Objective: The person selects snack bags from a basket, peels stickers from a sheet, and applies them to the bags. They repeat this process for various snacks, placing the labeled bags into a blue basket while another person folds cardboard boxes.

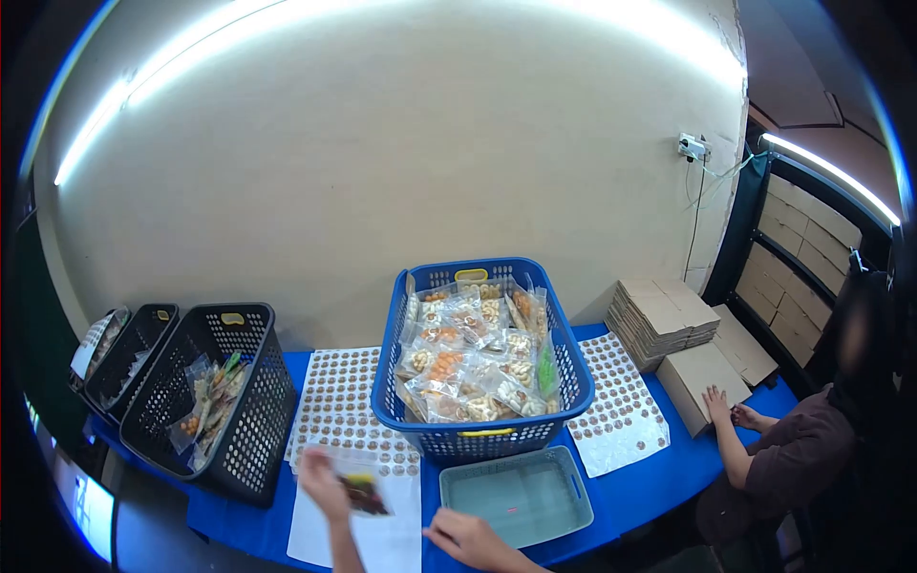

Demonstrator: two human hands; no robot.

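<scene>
1 blue basket (pixel 564 420) centre, 1 grey tray (pixel 511 497) below; left hand (pixel 323 485) upright, gripping 1 clear packet (pixel 367 495) bottom-left; right hand (pixel 467 538) angled left, grip unclear.

Left hand (pixel 325 489) – holding a filled packet (pixel 365 495)

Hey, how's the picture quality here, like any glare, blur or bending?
Head view: the light strip along the top is blown out white and curves, wide-angle fashion; corners fall to black. Head view: the left hand and the packet it holds look smeared, probably by motion, while the blue basket looks sharper.
</scene>
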